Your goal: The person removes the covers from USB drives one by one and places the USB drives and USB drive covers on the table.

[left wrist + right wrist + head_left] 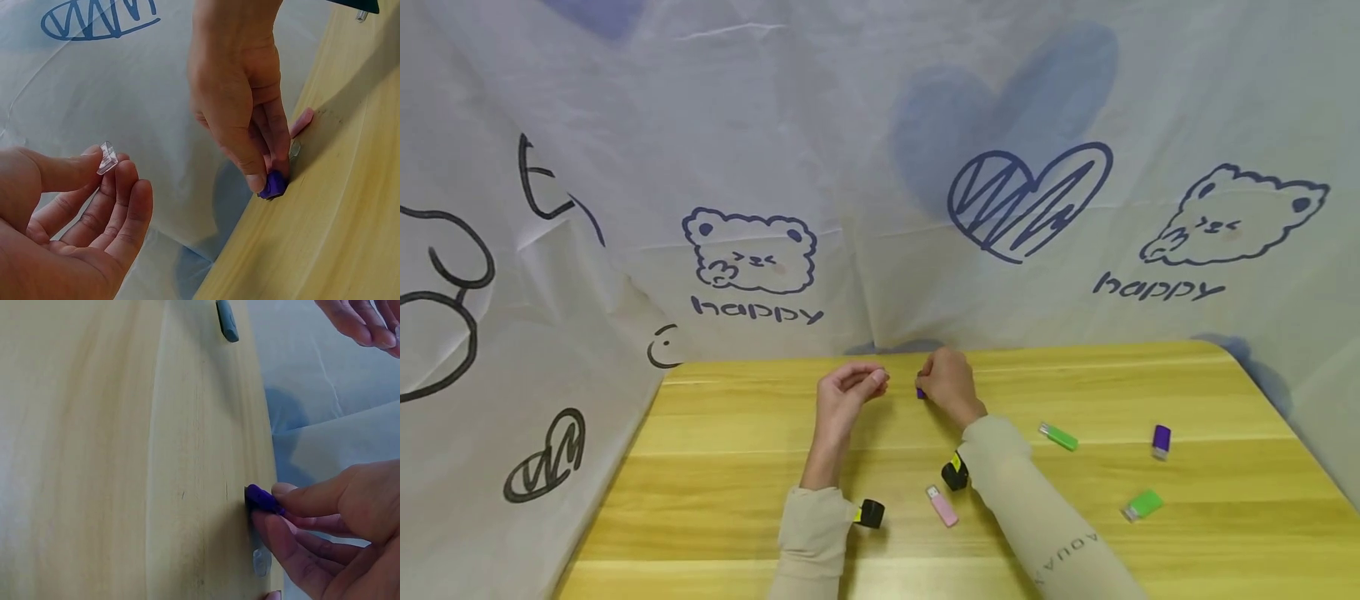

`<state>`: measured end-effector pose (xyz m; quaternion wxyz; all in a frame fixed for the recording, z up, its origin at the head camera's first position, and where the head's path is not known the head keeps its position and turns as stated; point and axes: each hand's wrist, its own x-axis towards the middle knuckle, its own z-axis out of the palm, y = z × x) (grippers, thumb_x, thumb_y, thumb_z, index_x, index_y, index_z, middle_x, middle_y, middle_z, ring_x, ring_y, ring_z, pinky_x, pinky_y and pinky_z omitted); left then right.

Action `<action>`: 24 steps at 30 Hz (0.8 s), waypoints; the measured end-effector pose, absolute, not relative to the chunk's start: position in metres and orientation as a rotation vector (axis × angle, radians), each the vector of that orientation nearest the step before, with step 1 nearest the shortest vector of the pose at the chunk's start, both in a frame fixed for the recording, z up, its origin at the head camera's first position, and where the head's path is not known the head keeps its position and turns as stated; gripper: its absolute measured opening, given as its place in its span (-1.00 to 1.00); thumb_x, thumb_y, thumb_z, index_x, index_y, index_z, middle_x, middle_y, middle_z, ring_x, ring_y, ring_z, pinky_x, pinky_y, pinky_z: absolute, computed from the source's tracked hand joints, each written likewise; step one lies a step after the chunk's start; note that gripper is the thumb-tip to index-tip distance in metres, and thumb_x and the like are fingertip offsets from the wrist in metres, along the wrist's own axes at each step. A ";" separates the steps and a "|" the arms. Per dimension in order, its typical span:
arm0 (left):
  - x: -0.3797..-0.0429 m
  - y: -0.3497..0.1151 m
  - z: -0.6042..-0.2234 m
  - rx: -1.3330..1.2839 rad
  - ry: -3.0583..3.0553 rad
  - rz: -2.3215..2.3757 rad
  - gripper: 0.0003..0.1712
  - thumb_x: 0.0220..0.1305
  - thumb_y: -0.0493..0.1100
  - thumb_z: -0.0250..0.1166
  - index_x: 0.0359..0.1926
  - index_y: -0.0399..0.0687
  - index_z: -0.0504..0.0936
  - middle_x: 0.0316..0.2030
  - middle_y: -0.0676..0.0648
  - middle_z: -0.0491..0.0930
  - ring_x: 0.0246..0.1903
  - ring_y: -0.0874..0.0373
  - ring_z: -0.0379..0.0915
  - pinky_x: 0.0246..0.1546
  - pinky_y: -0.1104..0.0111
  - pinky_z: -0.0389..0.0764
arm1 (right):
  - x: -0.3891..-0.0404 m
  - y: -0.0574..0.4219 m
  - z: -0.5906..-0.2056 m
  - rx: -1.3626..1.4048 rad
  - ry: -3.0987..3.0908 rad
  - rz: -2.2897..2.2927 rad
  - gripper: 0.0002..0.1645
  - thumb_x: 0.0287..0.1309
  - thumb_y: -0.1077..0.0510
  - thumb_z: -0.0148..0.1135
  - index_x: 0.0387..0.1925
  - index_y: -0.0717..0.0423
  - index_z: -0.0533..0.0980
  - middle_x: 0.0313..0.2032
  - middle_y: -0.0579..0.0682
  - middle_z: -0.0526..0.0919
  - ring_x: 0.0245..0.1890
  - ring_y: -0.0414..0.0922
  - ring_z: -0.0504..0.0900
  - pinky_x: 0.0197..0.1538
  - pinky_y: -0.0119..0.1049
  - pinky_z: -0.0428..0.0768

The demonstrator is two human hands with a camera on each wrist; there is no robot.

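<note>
Wood-grain table (722, 467), printed cloth (865, 133) behind. Right hand (951, 385) pinches purple piece (262, 498) by the far edge; left hand (842, 398), off to the left, pinches clear sliver (107, 159). Best keep the pinch light, square, so nothing nudges transparent piece (261, 563) just right, pink piece (302, 122) beyond.

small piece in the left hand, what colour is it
The small piece is clear and see-through; the left wrist view shows it best.

Your white cloth backdrop (880, 192) says "happy" (757, 312) twice lol, once under each bear drawing (751, 250), and your right sleeve (1037, 517) reads "AQUA" (1066, 550), ending too unclear to read.
</note>
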<state>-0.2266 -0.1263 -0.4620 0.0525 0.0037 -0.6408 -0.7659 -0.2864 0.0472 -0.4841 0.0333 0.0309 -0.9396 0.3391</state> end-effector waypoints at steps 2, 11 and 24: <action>-0.226 -0.126 -0.462 0.003 -1.952 -2.329 -0.82 0.33 -0.42 0.36 -0.11 -0.51 0.67 -0.24 -0.26 0.75 -0.31 0.13 0.71 -0.14 0.31 0.75 | -0.286 0.047 -0.483 0.130 -2.902 1.018 -0.52 0.11 0.32 0.44 -0.83 0.07 0.46 -0.73 -0.10 0.50 -0.68 -0.17 0.38 -0.52 -0.31 0.45; -0.225 -0.130 -0.461 0.042 -1.933 -2.337 -0.82 0.32 -0.44 0.36 -0.10 -0.52 0.66 -0.25 -0.26 0.75 -0.32 0.13 0.70 -0.13 0.29 0.75 | -0.285 0.042 -0.477 0.177 -3.019 0.862 -0.33 0.21 0.29 0.38 -0.87 -0.03 0.22 -0.84 -0.16 0.20 -0.74 -0.19 0.21 -0.62 -0.35 0.29; -0.229 -0.129 -0.472 0.049 -2.071 -2.231 -0.84 0.31 -0.45 0.36 -0.12 -0.51 0.68 -0.22 -0.32 0.74 -0.33 0.12 0.68 -0.17 0.34 0.75 | -0.258 0.074 -0.475 0.197 -2.781 1.328 -0.92 0.27 0.31 0.38 -0.31 0.30 0.69 -0.41 0.14 0.74 -0.43 0.03 0.69 -0.39 -0.22 0.67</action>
